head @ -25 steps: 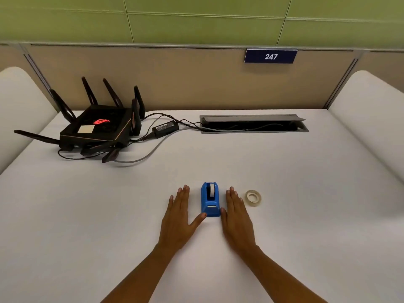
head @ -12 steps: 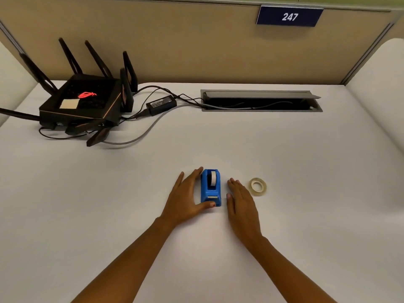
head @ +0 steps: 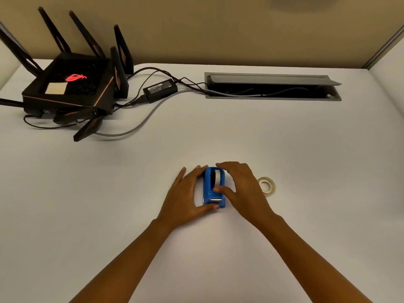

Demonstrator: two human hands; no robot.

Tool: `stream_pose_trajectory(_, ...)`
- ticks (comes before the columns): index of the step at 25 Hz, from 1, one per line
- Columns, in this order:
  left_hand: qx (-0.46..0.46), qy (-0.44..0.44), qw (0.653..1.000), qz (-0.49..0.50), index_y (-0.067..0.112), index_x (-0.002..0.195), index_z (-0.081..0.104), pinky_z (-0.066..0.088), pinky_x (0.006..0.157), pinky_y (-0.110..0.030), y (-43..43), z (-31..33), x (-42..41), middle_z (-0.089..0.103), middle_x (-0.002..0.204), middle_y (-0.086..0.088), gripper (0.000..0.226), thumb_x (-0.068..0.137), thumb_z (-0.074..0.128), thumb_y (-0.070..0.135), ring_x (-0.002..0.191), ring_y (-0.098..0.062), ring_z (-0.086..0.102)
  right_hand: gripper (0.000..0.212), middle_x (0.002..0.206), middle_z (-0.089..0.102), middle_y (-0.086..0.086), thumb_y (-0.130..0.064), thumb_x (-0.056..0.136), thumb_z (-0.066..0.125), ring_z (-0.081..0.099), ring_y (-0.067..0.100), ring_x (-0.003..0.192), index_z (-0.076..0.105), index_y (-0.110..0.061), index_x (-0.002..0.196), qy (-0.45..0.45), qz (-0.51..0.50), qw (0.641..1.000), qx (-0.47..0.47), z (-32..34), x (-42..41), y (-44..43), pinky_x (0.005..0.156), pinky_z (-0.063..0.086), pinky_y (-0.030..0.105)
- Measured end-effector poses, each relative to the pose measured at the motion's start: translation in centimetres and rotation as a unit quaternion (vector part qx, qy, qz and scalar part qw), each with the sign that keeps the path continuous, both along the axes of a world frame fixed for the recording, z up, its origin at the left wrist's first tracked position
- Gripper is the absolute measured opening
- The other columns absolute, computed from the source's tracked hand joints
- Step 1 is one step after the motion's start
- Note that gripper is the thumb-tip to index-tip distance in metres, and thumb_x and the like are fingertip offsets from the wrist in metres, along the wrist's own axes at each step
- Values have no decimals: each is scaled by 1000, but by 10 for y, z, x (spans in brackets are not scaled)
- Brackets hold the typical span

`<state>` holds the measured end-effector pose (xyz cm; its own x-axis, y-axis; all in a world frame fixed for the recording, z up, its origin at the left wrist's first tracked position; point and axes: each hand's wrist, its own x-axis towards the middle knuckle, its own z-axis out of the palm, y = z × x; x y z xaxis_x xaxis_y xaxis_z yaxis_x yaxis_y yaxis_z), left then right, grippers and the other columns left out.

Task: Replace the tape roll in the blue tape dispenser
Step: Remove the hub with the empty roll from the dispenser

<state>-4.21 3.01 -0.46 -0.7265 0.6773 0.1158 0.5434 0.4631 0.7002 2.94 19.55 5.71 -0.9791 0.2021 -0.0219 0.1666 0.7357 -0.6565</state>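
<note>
Blue dispenser (head: pixel 214 189), two tape rolls (head: pixel 267 186)

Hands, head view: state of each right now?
Left hand: closed around the blue tape dispenser, steadying it.
Right hand: fingers curled over the dispenser's tape roll; firm grip cannot be told.

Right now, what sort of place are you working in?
Probably an office cubicle desk. A tan partition backs the white desk, a cable hatch is set into it, and a black router with antennas sits in the far left corner.
</note>
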Motion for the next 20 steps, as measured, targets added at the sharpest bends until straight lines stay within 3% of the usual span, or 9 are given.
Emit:
stream_pose_trajectory(4, -2, 0, 1000, -7, 27, 141, 23, 7, 119, -29, 1, 3, 0, 30, 145, 19, 92, 67, 59, 69, 136, 3, 25, 54, 127, 54, 5, -37, 81, 67, 52, 22, 109, 49, -14, 126, -29, 67, 988, 135, 7, -13, 2, 88, 44, 29)
stream_pose_trajectory(11, -20, 12, 1000, -3, 27, 141, 23, 2, 118, -22, 1, 5, 1, 25, 144, 23, 90, 69, 59, 68, 135, 12, 17, 47, 117, 61, 4, -39, 84, 63, 60, 23, 95, 52, -16, 123, -22, 94, 969, 226, 15, -21, 2, 75, 52, 33)
stream_pose_trajectory(14, -23, 7, 1000, 0, 27, 141, 22, -4, 115, -15, 2, 7, 1, 22, 142, 23, 91, 69, 59, 67, 131, 21, 6, 44, 107, 67, 7, -35, 80, 70, 63, 26, 88, 58, -14, 116, 6, 93, 967, 236, 17, -21, 4, 67, 51, 36)
stream_pose_trajectory(20, -30, 3, 1000, 3, 29, 141, 20, -4, 115, -14, 2, 8, 2, 23, 142, 22, 91, 69, 62, 64, 131, 20, 7, 43, 98, 71, 8, -31, 71, 78, 65, 27, 81, 63, -13, 108, 34, 74, 969, 231, 13, -21, 5, 59, 52, 35)
